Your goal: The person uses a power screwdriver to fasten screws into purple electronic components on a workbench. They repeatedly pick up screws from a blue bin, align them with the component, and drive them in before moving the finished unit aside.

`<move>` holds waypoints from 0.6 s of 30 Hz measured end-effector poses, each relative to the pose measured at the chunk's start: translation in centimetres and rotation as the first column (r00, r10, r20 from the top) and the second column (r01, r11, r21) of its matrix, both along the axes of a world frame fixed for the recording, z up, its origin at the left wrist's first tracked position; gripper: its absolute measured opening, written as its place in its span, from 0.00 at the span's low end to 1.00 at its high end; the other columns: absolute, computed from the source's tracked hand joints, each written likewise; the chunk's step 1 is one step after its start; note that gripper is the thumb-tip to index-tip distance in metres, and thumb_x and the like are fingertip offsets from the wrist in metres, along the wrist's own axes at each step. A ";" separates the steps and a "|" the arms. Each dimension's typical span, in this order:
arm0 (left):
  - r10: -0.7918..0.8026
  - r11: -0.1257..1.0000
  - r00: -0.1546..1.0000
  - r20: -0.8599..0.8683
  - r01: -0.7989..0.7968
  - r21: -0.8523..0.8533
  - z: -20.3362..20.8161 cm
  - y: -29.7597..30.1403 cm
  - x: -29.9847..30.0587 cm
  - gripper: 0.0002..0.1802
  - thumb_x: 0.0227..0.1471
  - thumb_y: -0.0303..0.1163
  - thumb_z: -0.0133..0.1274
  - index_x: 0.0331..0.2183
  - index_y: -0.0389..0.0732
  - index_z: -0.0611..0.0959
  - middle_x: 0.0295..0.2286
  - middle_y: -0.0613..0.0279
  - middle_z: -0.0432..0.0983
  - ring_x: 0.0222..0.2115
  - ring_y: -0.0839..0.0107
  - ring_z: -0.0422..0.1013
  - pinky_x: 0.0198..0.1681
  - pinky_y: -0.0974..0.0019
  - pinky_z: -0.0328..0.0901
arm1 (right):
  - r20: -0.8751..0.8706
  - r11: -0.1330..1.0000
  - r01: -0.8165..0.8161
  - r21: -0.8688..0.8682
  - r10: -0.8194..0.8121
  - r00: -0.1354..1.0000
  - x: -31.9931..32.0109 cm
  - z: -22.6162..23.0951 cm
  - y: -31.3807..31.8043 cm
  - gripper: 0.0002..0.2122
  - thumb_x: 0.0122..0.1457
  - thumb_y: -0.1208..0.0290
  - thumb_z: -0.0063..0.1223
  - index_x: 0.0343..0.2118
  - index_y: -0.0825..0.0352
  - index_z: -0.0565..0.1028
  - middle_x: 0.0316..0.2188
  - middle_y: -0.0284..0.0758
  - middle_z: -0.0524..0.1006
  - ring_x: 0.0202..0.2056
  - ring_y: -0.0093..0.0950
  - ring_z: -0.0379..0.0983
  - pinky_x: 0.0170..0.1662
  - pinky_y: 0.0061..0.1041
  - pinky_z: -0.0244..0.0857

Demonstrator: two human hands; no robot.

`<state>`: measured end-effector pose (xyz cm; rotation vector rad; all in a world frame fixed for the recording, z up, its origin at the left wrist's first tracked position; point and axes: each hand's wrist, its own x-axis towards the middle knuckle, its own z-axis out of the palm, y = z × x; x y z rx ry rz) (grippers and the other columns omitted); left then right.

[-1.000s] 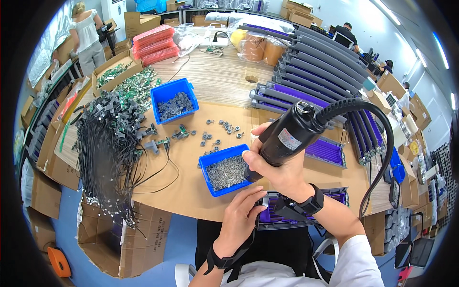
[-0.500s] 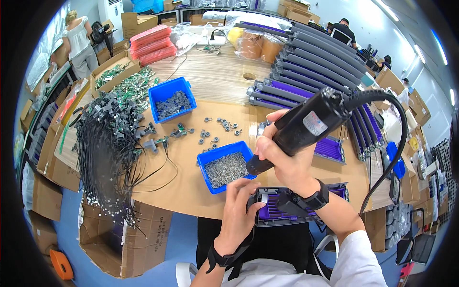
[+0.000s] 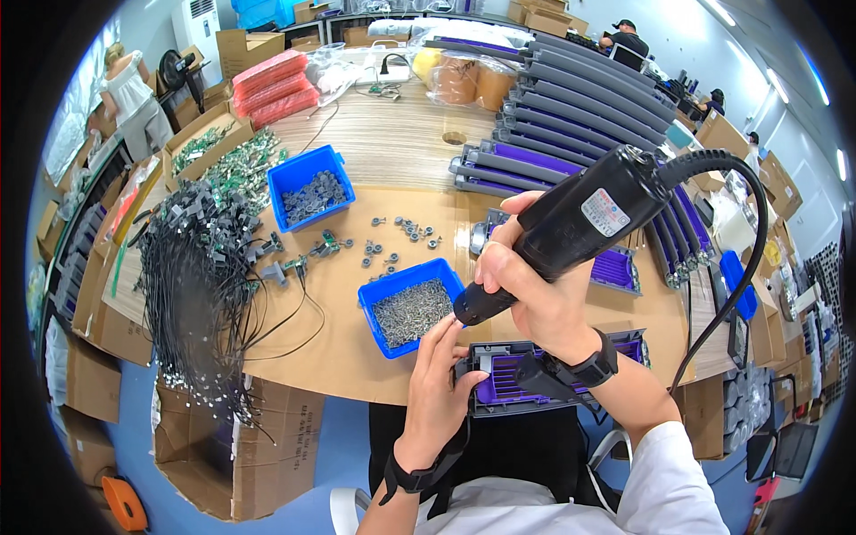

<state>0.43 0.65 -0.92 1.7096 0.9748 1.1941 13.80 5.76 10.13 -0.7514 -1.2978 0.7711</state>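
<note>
Black power screwdriver [image 3: 575,227], gripped in our right hand [image 3: 546,290], fingers wrapped round the body, nose aimed left and near. Our left hand's [image 3: 435,379] fingertips sit right by that nose, at the right side of the blue bin [image 3: 392,282] of screws [image 3: 412,312]. Left thumb spread from the fingers; can't tell if the fingertips pinch a screw. Purple-and-grey frame [image 3: 506,383] at the near table edge, long axis left-right, right of our left hand, nearer of the two to its left end.
</note>
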 end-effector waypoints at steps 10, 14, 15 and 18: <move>-0.017 1.000 1.000 0.026 0.017 -0.009 -0.1 0.0 0.0 0.40 0.37 0.10 0.63 0.55 0.34 0.71 0.54 0.56 0.64 0.40 0.70 0.71 0.43 0.71 0.71 | -0.014 1.000 -0.026 -0.012 0.026 1.000 0.2 0.2 -0.2 0.19 0.51 0.83 0.54 0.47 0.70 0.66 0.20 0.34 0.72 0.21 0.22 0.70 0.29 0.26 0.69; -0.011 1.000 1.000 -0.007 0.011 0.011 0.3 0.0 0.0 0.38 0.36 0.10 0.63 0.53 0.33 0.73 0.52 0.56 0.66 0.40 0.70 0.71 0.42 0.72 0.71 | -0.040 0.998 -0.053 -0.033 0.052 0.998 0.4 0.1 -0.2 0.19 0.51 0.84 0.54 0.47 0.71 0.66 0.20 0.34 0.72 0.20 0.22 0.70 0.28 0.26 0.69; -0.007 1.000 1.000 0.000 0.007 0.001 0.2 0.0 0.0 0.37 0.36 0.11 0.64 0.52 0.33 0.74 0.52 0.56 0.66 0.40 0.70 0.71 0.42 0.71 0.70 | -0.047 0.998 -0.058 -0.033 0.057 0.997 0.4 0.2 -0.3 0.19 0.50 0.84 0.54 0.47 0.71 0.66 0.20 0.34 0.72 0.20 0.22 0.70 0.28 0.26 0.69; 0.006 1.000 1.000 0.005 -0.006 -0.010 -0.1 0.0 0.1 0.35 0.36 0.11 0.64 0.50 0.32 0.75 0.51 0.56 0.67 0.39 0.69 0.71 0.43 0.71 0.70 | -0.049 0.997 -0.062 -0.035 0.060 0.997 0.4 0.4 -0.5 0.19 0.50 0.84 0.54 0.47 0.71 0.66 0.20 0.34 0.72 0.20 0.22 0.70 0.28 0.26 0.69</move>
